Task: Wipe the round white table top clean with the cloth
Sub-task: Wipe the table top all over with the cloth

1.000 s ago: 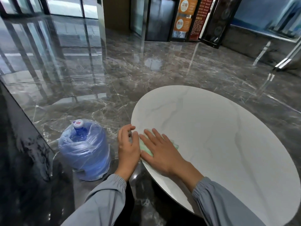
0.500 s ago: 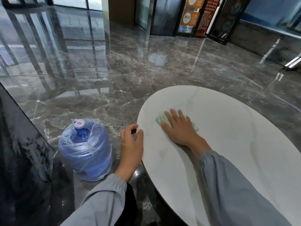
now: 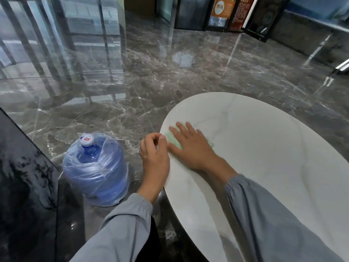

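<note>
Head view, looking down at a round white table top [image 3: 264, 152] with faint grey veining, which stands on a glossy dark marble floor [image 3: 170, 72]. The right hand [image 3: 190, 148] lies palm down on a pale green cloth [image 3: 174, 142] near the left rim of the table top. Its fingers [image 3: 180, 127] are straight, slightly spread and pressed flat on the cloth, pointing away from the person. Most of the cloth is covered by the hand. One green strip shows to the left of the fingers, and a small corner shows beyond the little-finger side.

The left hand [image 3: 154, 157] is just beside the table's left rim, close to the right hand. Its fingers [image 3: 149, 139] are curled inward and the thumb tip meets the forefinger at the rim. Whether they pinch the rim or hold nothing cannot be told. Both forearms wear grey sleeves [image 3: 273, 214] with elastic cuffs.

To the left of the table, a large blue water jug [image 3: 96, 167] stands upright on the floor. It is wrapped in a clear plastic bag and closed with a white cap [image 3: 87, 140]. A dark polished surface [image 3: 22, 176] fills the lower left corner. Orange and red signboards [image 3: 221, 10] stand along the far wall, their lettering too small to read.
</note>
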